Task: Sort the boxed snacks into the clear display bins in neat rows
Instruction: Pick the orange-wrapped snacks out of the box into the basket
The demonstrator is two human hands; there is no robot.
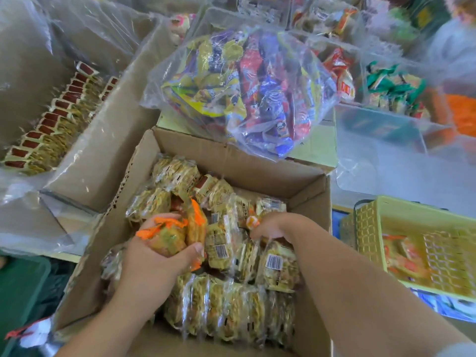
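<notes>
An open cardboard box [260, 173] in front of me holds several clear-wrapped yellowish snack packs [226, 305], some showing barcodes. My left hand [152, 256] grips snack packs with orange wrapper ends [167, 235] inside the box. My right hand [270, 226] reaches into the box's right side, fingers curled on a clear-wrapped pack [278, 264]. At the far left a clear display bin [85, 161] holds a neat row of red-ended snack packs [49, 122].
A clear plastic bag of mixed colourful snacks [247, 88] lies on a carton behind the box. More clear bins with snacks [391, 88] stand at the back right. A yellow-green plastic basket [417, 243] with a few packs sits at the right.
</notes>
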